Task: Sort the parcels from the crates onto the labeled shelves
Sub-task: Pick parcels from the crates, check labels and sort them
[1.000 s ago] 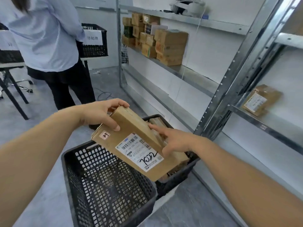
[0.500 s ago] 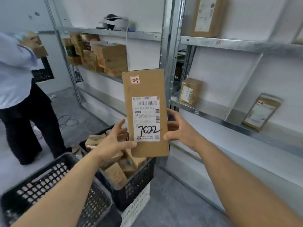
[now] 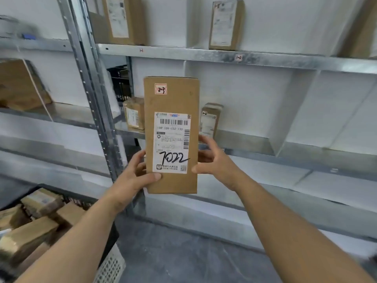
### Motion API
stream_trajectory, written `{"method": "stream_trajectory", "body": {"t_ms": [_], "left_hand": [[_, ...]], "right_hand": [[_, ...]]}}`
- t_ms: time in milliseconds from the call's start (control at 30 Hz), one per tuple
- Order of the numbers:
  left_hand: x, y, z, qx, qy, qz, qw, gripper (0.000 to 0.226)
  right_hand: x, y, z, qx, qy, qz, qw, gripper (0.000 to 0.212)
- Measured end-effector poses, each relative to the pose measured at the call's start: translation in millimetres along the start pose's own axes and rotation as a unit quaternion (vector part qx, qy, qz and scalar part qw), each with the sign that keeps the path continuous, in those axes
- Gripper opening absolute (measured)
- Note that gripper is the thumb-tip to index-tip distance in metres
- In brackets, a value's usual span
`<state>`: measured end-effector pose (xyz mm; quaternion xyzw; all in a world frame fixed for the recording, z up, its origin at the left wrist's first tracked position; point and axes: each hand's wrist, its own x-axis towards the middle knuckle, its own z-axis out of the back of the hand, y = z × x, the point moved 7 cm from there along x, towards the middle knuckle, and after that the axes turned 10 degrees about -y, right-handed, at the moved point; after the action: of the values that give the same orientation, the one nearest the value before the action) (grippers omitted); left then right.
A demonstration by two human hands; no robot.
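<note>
One long parcel (image 3: 171,103) is held up by both hands in front of the middle shelf (image 3: 255,144), just right of the metal post (image 3: 87,88). Its long axis stands upright, with the printed label (image 3: 172,142) facing the viewer and the small "2-3" tag (image 3: 160,88) at the top end. The left hand (image 3: 134,176) grips its lower left edge with the thumb across the front. The right hand (image 3: 214,160) clasps the right edge, thumb forward and fingers behind. Two small parcels (image 3: 133,113) stand on the middle shelf behind it. Three more parcels (image 3: 226,23) stand on the top shelf (image 3: 204,55). One crate (image 3: 112,233) at near left holds several boxes (image 3: 30,235), too blurred to count.
</note>
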<state>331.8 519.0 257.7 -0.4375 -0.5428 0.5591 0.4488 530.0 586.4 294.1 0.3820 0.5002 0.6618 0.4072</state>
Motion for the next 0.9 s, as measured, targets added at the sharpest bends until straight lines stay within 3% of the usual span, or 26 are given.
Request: {"method": "stream_trajectory", "body": {"t_ms": [300,600,733,900], "left_hand": [[43,-3,-141,0.012,0.123,-0.002,0.992,0.083],[58,1,-296,0.062,0.261,-0.047,0.962,0.065],[76,2,-342,0.091,0.26,-0.059,0.959,0.075],[107,8,-393,0.173,0.237,-0.099,0.951,0.071]], "right_hand": [[-58,-29,122,-0.046,-0.14,-0.026,0.989,0.094],[-115,-65,247,-0.081,-0.299,-0.069,0.948,0.091],[-124,-85,295,-0.084,-0.347,-0.085,0.93,0.09],[-118,-105,351,-0.083,-0.377,-0.099,0.917,0.09]]}}
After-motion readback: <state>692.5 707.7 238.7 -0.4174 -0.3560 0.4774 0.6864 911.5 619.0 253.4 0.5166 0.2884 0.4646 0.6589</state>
